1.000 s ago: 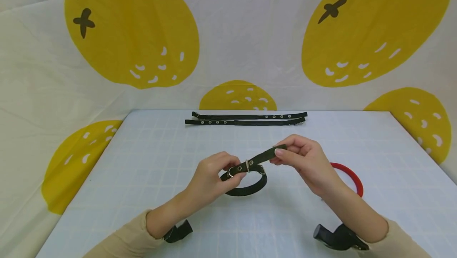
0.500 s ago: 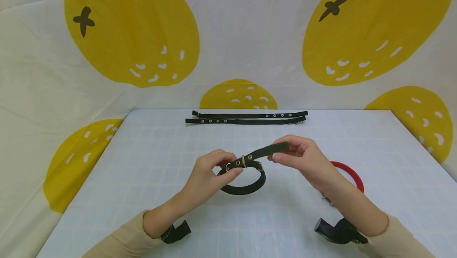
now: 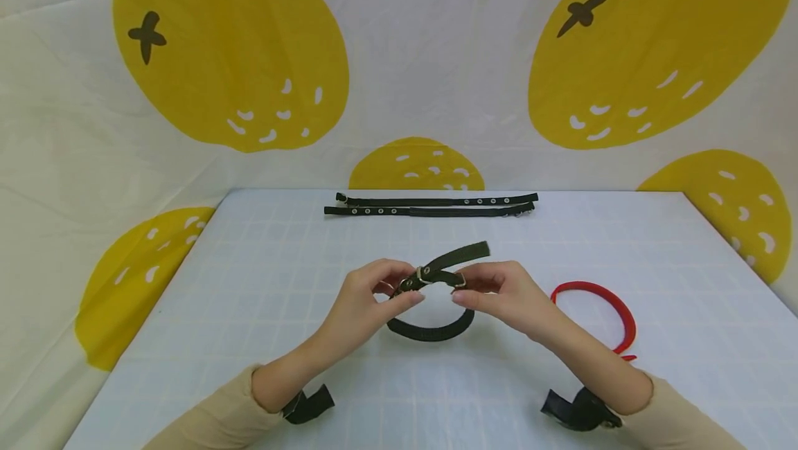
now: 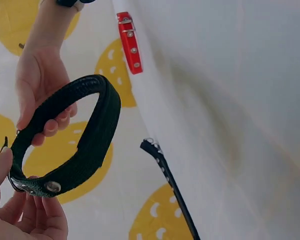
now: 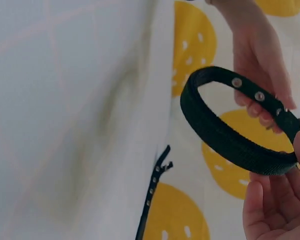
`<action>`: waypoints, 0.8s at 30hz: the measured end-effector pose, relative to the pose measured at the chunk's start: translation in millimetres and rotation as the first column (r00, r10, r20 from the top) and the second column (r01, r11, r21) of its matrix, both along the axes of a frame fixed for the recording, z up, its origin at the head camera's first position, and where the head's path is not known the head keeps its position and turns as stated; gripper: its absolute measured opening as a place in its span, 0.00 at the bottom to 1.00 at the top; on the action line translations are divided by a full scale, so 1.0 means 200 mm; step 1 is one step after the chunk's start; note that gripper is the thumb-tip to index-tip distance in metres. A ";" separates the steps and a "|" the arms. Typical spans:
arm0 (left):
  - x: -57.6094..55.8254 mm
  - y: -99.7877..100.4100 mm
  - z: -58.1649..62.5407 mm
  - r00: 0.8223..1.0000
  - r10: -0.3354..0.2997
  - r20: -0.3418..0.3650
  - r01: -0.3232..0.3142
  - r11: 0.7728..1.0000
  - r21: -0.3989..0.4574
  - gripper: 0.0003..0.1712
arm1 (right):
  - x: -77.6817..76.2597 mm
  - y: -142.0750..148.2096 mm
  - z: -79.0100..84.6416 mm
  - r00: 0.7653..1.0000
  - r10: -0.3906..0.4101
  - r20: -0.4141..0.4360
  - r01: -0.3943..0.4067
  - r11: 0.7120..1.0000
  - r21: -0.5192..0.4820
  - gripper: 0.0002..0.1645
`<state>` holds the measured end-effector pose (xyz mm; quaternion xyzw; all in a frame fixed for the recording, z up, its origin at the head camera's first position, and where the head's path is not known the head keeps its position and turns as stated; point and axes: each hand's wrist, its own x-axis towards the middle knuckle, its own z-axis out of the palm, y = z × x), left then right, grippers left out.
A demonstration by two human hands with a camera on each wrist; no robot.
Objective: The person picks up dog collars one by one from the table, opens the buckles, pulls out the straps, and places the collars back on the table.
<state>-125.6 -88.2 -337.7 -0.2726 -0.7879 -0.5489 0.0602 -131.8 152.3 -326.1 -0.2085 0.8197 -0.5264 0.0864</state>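
Note:
A dark green pet collar [image 3: 431,334] with metal eyelets is held up in a loop above the table. My left hand [image 3: 361,301] pinches it between thumb and fingers at the overlapped part, just left of a metal keeper. On the other side my right hand [image 3: 514,296] pinches the band by the buckle [image 3: 460,280]. The collar's tail end [image 3: 461,254] sticks up free to the upper right, between the hands. In the right wrist view the round eyelets [image 5: 259,96] show along the band, and the loop hangs tilted.
A red collar [image 3: 630,318] lies curled on the white table [image 3: 206,339], partly behind the right forearm. Two dark collars [image 3: 430,212] lie straight and side by side near the back edge. A fruit-patterned cloth [image 3: 436,55] hangs behind.
My right hand has let go of the tail end and moved left and down to the buckle. The tail stands free. My left hand keeps its grip, shifted only slightly.

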 end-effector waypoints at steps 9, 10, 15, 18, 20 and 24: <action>0.00 -0.01 -0.02 1.000 0.024 0.003 -0.024 0.999 -0.027 0.14 | 0.01 0.01 -0.01 1.000 -0.016 0.006 0.016 1.000 -0.010 0.15; 0.00 -0.01 -0.02 1.000 0.027 0.008 -0.027 0.999 -0.026 0.14 | 0.01 0.01 -0.01 1.000 -0.017 0.009 0.017 1.000 -0.014 0.15; 0.00 -0.02 -0.03 1.000 0.026 -0.006 -0.026 1.000 -0.012 0.13 | 0.01 0.02 -0.02 0.999 -0.018 0.029 0.019 0.999 -0.029 0.17; 0.00 -0.02 -0.04 0.999 0.014 -0.031 -0.014 1.000 0.004 0.13 | 0.01 0.02 -0.02 0.999 -0.016 0.031 0.018 0.999 -0.044 0.17; 0.00 -0.02 -0.04 0.999 0.005 -0.035 -0.004 1.000 0.016 0.13 | 0.00 0.02 -0.02 0.999 -0.021 0.029 0.022 0.998 -0.051 0.18; 0.00 -0.03 -0.04 1.000 -0.002 -0.026 0.003 0.999 0.033 0.13 | 0.01 0.04 -0.01 0.999 -0.041 0.015 0.042 0.998 -0.044 0.17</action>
